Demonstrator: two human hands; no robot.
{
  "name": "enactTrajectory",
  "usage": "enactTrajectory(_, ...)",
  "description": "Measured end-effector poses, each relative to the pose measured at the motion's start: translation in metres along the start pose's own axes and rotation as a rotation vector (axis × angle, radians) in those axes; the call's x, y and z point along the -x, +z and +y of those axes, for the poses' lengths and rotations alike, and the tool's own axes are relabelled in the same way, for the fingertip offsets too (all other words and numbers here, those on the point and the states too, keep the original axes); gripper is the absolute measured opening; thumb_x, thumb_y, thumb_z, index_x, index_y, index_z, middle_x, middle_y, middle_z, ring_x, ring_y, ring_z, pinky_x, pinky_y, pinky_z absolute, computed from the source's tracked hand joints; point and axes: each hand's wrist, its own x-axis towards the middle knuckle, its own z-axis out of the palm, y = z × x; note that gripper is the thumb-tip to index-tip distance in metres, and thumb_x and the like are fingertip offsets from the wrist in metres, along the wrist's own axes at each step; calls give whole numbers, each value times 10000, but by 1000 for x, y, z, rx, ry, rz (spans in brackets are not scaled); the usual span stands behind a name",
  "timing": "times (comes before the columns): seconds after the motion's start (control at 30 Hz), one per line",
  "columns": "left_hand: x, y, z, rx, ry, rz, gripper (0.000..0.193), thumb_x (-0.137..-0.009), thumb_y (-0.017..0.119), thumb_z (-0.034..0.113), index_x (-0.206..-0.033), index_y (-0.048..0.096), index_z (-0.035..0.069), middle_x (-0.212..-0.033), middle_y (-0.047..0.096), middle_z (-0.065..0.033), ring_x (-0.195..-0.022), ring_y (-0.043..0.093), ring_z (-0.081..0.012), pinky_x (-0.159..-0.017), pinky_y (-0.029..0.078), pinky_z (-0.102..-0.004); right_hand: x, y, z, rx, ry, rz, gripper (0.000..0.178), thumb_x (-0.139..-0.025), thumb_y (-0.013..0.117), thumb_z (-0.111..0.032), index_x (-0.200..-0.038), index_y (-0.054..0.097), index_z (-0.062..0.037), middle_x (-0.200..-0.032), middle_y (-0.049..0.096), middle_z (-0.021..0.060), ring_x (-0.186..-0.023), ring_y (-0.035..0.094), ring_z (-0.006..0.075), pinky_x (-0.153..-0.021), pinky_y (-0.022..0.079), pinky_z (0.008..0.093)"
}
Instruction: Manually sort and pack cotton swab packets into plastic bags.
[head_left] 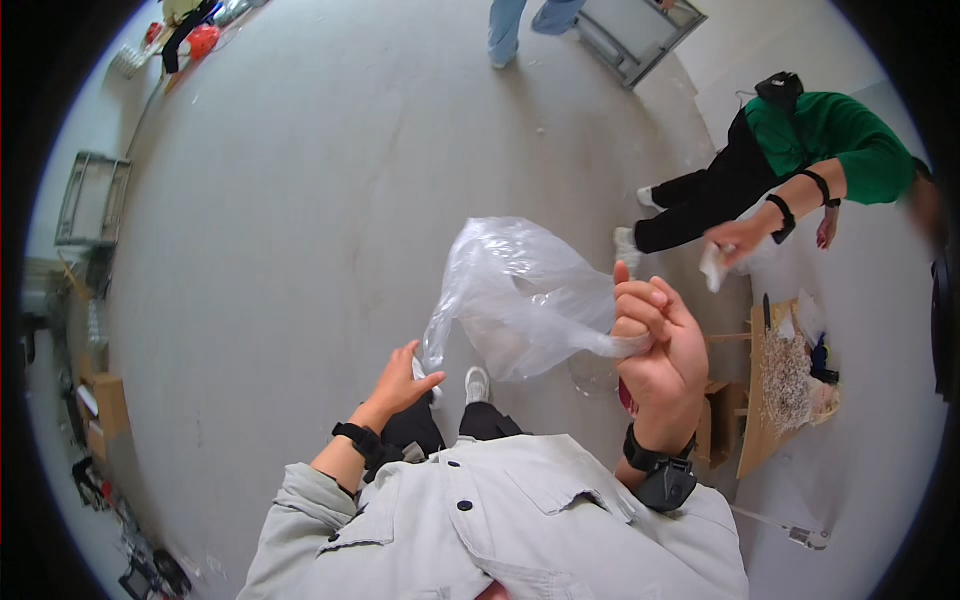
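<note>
A thin, clear plastic bag (515, 290) hangs spread out in front of me, puffed with air and creased, its handles drawn toward both hands. My right hand (665, 350) is raised with curled fingers, gripping one handle of it at the right. Lower on the left, my left hand (398, 382) has its thumb and fingers around the other handle; part of that grip is hidden behind the thumb. What the bag may contain, if anything, I cannot make out.
At the right, a person in a green top (810, 135) bends over, holding white plastic. A cardboard box (748, 440) with dried stems on it stands below. Another person's legs (508, 30) and a folded table (640, 40) are at the far side. More boxes (108, 402) line the left.
</note>
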Motion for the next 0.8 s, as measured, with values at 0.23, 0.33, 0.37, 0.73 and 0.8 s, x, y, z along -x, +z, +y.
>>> enactTrajectory(0.23,-156,-61,-36,-152,-105,308,1338,-539,788,495,-1340,-149,-27,-1355,119,-340,-1261,217,-436,-1032,219,-460,-79,82,70,-6,-36,-59,272,-927,342,-90,-1154,364,58,-673,387,-3,-461,317,53,-441,249,214)
enactTrajectory(0.33,-193,-49,-26,-93,-55,224,1362,-532,792,494,-1332,-188,-11,-1361,83,-346,-1257,217,-447,-1031,220,-461,-71,109,65,-105,-141,-146,300,-910,344,-60,-1186,337,57,-684,389,5,-471,343,66,-438,248,215)
enactTrajectory(0.37,-211,-43,-22,27,-19,411,1281,-543,791,481,-1357,-73,0,-1352,158,-320,-1250,246,-425,-1030,220,-459,-70,118,67,-107,-152,-142,300,-910,344,-60,-1186,337,57,-684,389,5,-471,343,66,-438,248,215)
enactTrajectory(0.73,-352,-204,-19,-441,90,528,314,-729,502,111,-1024,574,33,-1081,571,-186,-1025,512,-365,-894,363,-480,-153,157,23,223,-191,-261,308,-931,354,-124,-1193,366,37,-637,397,-1,-499,340,66,-503,274,221)
enactTrajectory(0.8,-324,-225,-15,-385,74,429,268,-739,488,60,-992,554,0,-989,581,-219,-930,557,-368,-782,431,-473,-157,140,-5,317,-257,-247,296,-933,353,-124,-1181,373,36,-633,401,1,-519,360,74,-529,299,229)
